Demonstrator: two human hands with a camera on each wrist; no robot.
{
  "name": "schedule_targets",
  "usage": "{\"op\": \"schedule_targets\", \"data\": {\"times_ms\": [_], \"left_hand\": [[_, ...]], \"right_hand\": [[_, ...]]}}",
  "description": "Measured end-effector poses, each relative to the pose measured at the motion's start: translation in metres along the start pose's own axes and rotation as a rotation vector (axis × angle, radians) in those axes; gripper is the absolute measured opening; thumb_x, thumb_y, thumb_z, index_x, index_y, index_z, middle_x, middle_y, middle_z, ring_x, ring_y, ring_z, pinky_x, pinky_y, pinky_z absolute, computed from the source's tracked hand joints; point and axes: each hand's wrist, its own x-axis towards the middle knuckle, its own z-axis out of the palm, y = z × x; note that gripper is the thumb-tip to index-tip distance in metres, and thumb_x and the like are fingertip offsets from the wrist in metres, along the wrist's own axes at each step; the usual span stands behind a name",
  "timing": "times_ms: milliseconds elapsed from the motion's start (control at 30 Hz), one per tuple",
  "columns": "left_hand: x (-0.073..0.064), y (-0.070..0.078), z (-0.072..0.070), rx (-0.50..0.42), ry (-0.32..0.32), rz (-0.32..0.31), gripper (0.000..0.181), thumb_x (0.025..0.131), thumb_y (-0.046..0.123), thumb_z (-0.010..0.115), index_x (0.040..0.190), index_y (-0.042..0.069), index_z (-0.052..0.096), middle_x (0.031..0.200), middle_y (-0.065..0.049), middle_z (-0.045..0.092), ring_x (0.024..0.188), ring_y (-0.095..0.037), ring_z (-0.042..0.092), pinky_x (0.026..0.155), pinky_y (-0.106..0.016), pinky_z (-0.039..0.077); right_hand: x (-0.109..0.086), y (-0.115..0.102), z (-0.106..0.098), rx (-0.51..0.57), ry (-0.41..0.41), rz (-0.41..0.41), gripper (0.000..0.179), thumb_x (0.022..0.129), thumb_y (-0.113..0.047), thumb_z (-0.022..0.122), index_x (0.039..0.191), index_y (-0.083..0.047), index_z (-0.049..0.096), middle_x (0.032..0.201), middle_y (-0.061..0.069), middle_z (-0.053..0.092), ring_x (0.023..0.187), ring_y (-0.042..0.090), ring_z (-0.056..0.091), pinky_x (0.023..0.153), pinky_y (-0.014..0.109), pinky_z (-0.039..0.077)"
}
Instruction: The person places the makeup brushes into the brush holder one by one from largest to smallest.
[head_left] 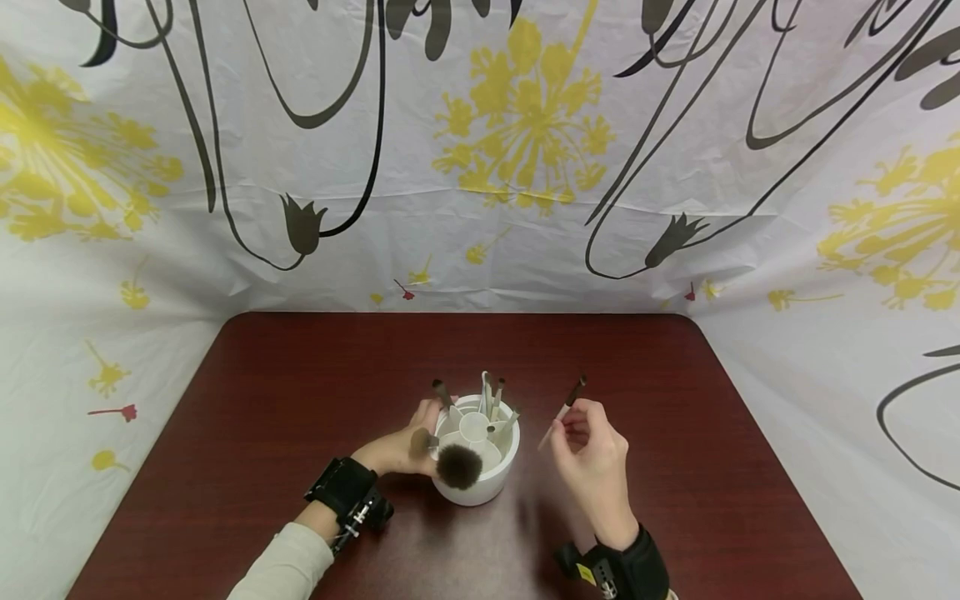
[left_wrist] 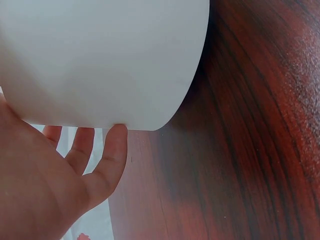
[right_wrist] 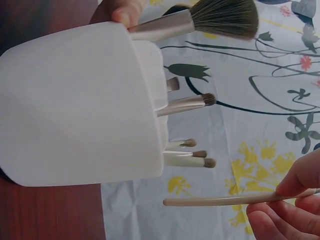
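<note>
A round white brush holder [head_left: 472, 493] with inner compartments stands on the table. My left hand [head_left: 401, 451] grips its left side, and in the left wrist view several fingertips [left_wrist: 118, 137] touch the smooth white wall. To the right of the holder, my right hand [head_left: 596, 467] pinches a slim makeup brush [head_left: 573, 392] between thumb and fingers. Its bristles point up and away; the pale handle end [right_wrist: 200, 201] points down toward the holder, apart from it. A large fluffy brush [head_left: 459, 467] leans out at the holder's near rim. Several smaller brushes [right_wrist: 187, 105] stand in the other compartments.
The dark red-brown wooden table [head_left: 315, 358] has rounded far corners. A white cloth [head_left: 525, 250] printed with yellow and grey flowers hangs behind it and along both sides. Each wrist wears a black strap with a small camera [head_left: 367, 510].
</note>
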Motion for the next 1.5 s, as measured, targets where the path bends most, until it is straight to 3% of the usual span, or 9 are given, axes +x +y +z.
{"op": "schedule_targets", "data": {"times_ms": [533,733,1000,1300,1500], "left_hand": [[0.000,0.001,-0.002,-0.024,-0.004,-0.010,0.105,0.058,0.023,0.082,0.136,-0.002,0.016,0.129,-0.026,0.022,0.120,-0.040,0.023,0.093,-0.054,0.029],[0.001,0.000,-0.003,-0.029,-0.002,-0.018,0.105,0.058,0.024,0.082,0.136,0.000,0.016,0.130,-0.027,0.021,0.121,-0.040,0.022,0.093,-0.056,0.029],[0.001,0.001,-0.003,-0.034,-0.007,-0.022,0.105,0.058,0.024,0.081,0.137,0.000,0.016,0.132,-0.027,0.018,0.122,-0.041,0.019,0.094,-0.058,0.027],[0.001,0.001,-0.003,-0.053,-0.016,-0.028,0.105,0.059,0.025,0.081,0.137,-0.001,0.016,0.134,-0.026,0.017,0.124,-0.041,0.017,0.095,-0.059,0.025],[0.001,0.001,-0.002,-0.051,-0.012,-0.031,0.106,0.058,0.025,0.082,0.137,0.000,0.015,0.134,-0.025,0.017,0.125,-0.040,0.017,0.095,-0.058,0.025]], "right_hand": [[0.005,-0.011,0.006,0.132,0.004,-0.031,0.029,0.069,0.011,0.068,0.092,0.001,0.053,0.077,0.007,0.064,0.064,0.014,0.064,0.058,0.018,0.050],[0.004,-0.010,0.012,0.162,-0.038,0.014,0.030,0.068,0.012,0.068,0.091,0.001,0.053,0.077,0.009,0.064,0.064,0.016,0.064,0.058,0.018,0.050],[0.008,-0.031,0.010,0.176,-0.074,0.017,0.027,0.065,0.020,0.064,0.086,0.008,0.051,0.071,0.016,0.062,0.060,0.024,0.063,0.054,0.026,0.051],[-0.005,-0.003,0.024,0.164,-0.074,0.014,0.030,0.066,0.015,0.068,0.088,0.000,0.053,0.075,0.007,0.063,0.063,0.014,0.064,0.056,0.021,0.050],[-0.008,0.002,0.026,0.181,-0.117,0.037,0.025,0.072,0.009,0.065,0.091,-0.001,0.052,0.076,0.006,0.063,0.066,0.013,0.063,0.060,0.018,0.050]]}}
